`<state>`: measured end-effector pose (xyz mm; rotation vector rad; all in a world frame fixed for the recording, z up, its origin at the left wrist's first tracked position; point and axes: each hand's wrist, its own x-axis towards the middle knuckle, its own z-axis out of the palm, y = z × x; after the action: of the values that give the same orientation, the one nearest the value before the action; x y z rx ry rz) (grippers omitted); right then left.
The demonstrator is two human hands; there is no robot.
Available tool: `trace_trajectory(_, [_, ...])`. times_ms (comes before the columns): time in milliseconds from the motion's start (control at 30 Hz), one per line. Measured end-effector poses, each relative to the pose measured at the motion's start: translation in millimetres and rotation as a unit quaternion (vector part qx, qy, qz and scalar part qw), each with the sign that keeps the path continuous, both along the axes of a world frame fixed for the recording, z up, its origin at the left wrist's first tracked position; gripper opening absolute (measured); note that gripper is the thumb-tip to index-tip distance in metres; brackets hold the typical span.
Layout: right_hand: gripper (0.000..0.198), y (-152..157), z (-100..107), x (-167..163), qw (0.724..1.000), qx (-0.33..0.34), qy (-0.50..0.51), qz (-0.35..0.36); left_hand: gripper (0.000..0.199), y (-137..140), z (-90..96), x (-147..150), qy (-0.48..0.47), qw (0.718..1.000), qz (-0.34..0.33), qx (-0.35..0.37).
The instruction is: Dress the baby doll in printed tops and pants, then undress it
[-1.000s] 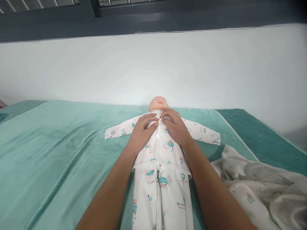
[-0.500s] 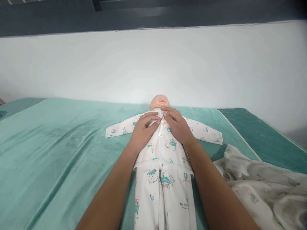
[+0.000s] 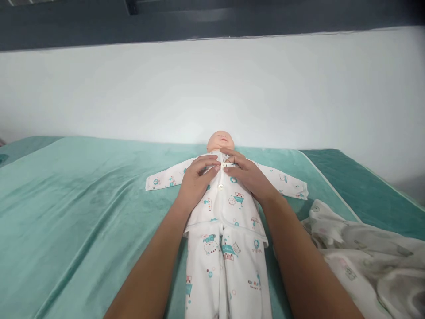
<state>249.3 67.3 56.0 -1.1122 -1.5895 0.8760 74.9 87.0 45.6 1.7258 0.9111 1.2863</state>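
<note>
A baby doll (image 3: 220, 139) lies face up, dressed in a white printed shirt (image 3: 229, 208) and matching trousers (image 3: 229, 274). My left hand (image 3: 198, 175) rests on the chest, its fingertips closed on the left side of the shirt's front opening. From the other side, my right hand (image 3: 250, 175) grips the opposite front edge between thumb and fingers. An upper button (image 3: 223, 165) shows between my fingertips; whether it sits in its hole I cannot tell. Lower on the front is another button (image 3: 221, 187). Both sleeves stretch out sideways.
Under the doll spreads a green plush sheet (image 3: 93, 199), creased on the left. A crumpled white printed cloth (image 3: 365, 257) lies at the lower right, beside my right forearm. Behind the doll's head rises a white wall (image 3: 212, 88) with a dark band above.
My right thumb and fingers have shifted slightly left, onto the shirt's edge at the upper button. The left hand has barely moved.
</note>
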Motion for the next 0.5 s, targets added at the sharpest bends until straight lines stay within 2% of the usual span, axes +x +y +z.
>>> trace_trajectory(233, [0.008,3.8,-4.5,-3.9,0.999,0.019,-0.007,-0.038,0.011,-1.5,0.2,-0.4,-0.03,0.999,0.014,-0.008])
trace_trajectory(500, [0.011,3.6,-3.3,-4.9,0.998,-0.008,0.022,-0.065,0.011,-2.8,3.5,-0.3,-0.026,0.999,0.018,-0.022])
